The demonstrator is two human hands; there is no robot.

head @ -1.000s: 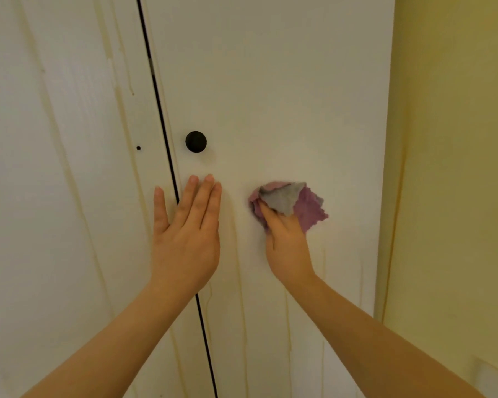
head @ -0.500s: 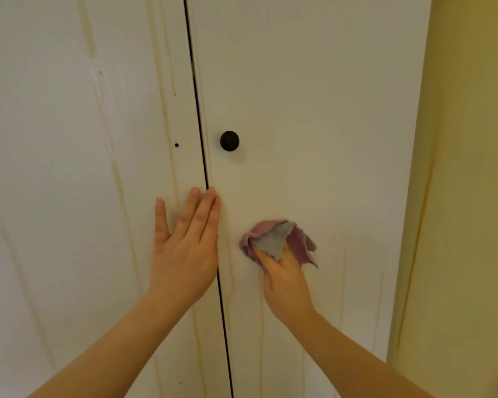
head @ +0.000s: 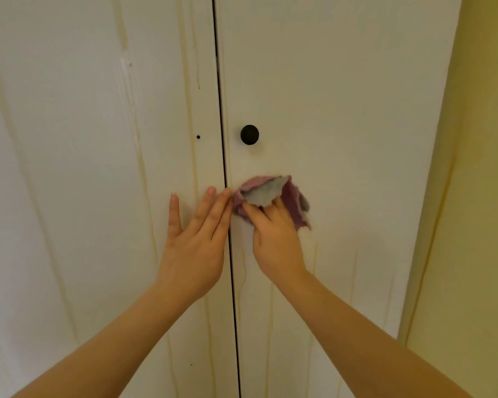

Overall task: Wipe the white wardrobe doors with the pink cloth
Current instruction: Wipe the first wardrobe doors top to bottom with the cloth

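Two white wardrobe doors fill the view, split by a dark vertical gap. My right hand (head: 273,234) presses the crumpled pink and grey cloth (head: 266,193) against the right door (head: 342,110), just below the black round knob (head: 249,134) and close to the gap. My left hand (head: 196,239) lies flat with straight fingers on the left door (head: 84,139), its fingertips at the gap beside the cloth. Yellowish drip streaks run down both doors.
A yellow wall (head: 480,196) borders the right door on the right. A small dark hole (head: 198,137) sits on the left door beside the gap, level with the knob.
My right hand has slid the cloth leftward across the right door toward the gap, ending next to my left fingertips. The view has shifted, so the doors appear further right.
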